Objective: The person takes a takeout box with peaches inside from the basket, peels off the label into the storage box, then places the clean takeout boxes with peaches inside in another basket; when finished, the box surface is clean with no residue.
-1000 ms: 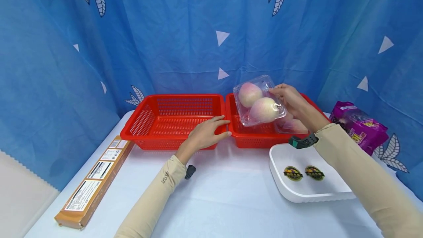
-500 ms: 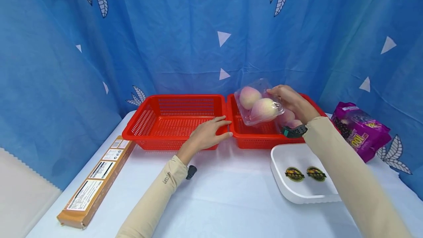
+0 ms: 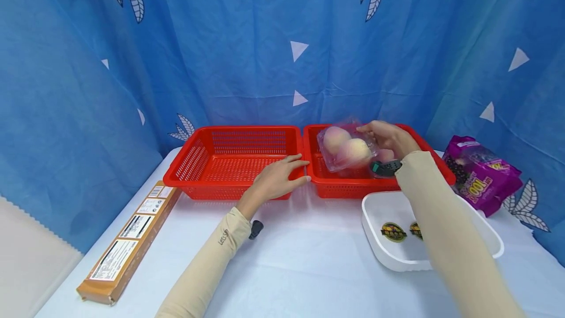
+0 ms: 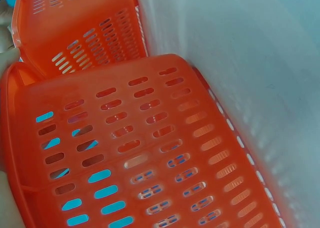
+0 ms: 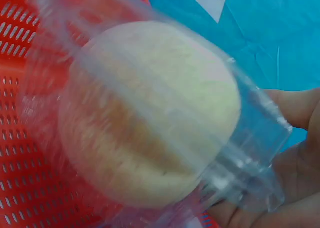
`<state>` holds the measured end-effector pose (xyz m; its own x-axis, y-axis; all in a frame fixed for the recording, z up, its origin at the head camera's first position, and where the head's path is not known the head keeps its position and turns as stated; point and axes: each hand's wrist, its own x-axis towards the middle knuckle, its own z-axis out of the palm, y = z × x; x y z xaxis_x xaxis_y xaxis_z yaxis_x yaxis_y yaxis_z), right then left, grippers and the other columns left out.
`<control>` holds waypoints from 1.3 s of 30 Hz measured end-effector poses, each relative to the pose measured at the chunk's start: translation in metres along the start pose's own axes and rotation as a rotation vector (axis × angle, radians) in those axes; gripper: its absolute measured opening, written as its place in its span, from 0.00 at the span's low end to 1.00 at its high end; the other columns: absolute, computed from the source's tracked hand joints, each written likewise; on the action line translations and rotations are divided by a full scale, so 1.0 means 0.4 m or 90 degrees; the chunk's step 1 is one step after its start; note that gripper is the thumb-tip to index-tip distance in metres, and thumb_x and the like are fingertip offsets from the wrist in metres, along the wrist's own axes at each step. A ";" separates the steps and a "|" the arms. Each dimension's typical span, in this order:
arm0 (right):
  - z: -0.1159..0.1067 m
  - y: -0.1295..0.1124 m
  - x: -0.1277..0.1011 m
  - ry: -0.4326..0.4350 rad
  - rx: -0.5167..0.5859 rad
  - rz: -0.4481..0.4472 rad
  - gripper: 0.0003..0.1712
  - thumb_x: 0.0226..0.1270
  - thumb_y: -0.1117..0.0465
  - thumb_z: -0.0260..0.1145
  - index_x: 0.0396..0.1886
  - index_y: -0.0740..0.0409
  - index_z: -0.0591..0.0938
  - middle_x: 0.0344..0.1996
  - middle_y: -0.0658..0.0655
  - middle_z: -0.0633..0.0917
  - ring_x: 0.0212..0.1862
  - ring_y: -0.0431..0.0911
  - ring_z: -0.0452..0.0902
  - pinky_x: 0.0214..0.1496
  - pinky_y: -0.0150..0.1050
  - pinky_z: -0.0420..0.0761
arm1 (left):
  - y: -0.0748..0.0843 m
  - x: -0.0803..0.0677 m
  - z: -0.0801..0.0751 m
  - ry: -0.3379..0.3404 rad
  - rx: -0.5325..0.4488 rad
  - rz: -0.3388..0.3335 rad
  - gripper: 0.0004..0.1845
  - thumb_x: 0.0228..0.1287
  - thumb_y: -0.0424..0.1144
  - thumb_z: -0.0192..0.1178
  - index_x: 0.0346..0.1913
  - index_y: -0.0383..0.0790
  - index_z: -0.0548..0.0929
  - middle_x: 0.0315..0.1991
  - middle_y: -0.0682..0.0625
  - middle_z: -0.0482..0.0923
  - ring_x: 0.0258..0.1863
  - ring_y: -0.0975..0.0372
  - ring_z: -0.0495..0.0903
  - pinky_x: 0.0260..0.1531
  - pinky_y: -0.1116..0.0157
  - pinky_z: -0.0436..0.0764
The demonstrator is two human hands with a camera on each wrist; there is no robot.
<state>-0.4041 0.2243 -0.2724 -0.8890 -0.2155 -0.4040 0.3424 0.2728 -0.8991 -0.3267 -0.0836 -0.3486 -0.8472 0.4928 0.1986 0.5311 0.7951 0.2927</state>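
— From the head camera, what is your right hand (image 3: 388, 137) doing?

— It is gripping a clear pack of peaches (image 3: 346, 149), fingers curled over its far edge, and holding it low inside the right red basket (image 3: 434, 161), probably so it sits level. More pale fruit is lying just under the wrist (partly hidden).

— And the left hand (image 3: 278, 179)?

— It is resting flat with straight fingers on the near rims where the left red basket (image 3: 207, 161) is meeting the other, likely steadying both.

— The left wrist view?

— Only the left red basket's slotted wall (image 4: 130, 138), close up.

— The right wrist view?

— The pack of peaches (image 5: 150, 118), blurred, with your fingers (image 5: 295, 107) curling round its corner.
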 end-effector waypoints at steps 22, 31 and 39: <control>0.013 0.048 0.027 0.066 -0.093 0.050 0.43 0.68 0.50 0.59 0.73 0.63 0.51 0.61 0.64 0.65 0.56 0.54 0.63 0.53 0.43 0.78 | -0.001 0.004 0.003 0.003 0.005 0.004 0.31 0.64 0.63 0.52 0.68 0.58 0.70 0.72 0.53 0.61 0.68 0.54 0.65 0.62 0.50 0.70; 0.026 0.057 0.040 0.077 -0.147 0.072 0.41 0.67 0.46 0.58 0.70 0.64 0.57 0.60 0.64 0.66 0.56 0.55 0.63 0.50 0.47 0.74 | 0.000 0.010 0.005 0.006 0.009 -0.001 0.31 0.64 0.64 0.52 0.68 0.59 0.70 0.72 0.54 0.61 0.68 0.55 0.65 0.61 0.51 0.71; 0.037 0.055 0.047 0.107 -0.199 0.057 0.32 0.66 0.46 0.59 0.62 0.60 0.66 0.37 0.57 0.73 0.36 0.47 0.71 0.37 0.36 0.78 | -0.001 0.013 0.004 0.005 0.005 -0.006 0.31 0.64 0.63 0.52 0.68 0.59 0.70 0.72 0.54 0.61 0.68 0.55 0.64 0.61 0.51 0.71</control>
<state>-0.4087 0.2124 -0.3023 -0.9061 -0.0271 -0.4222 0.3351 0.5633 -0.7552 -0.3313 -0.0807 -0.3491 -0.8516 0.4832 0.2032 0.5236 0.8020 0.2875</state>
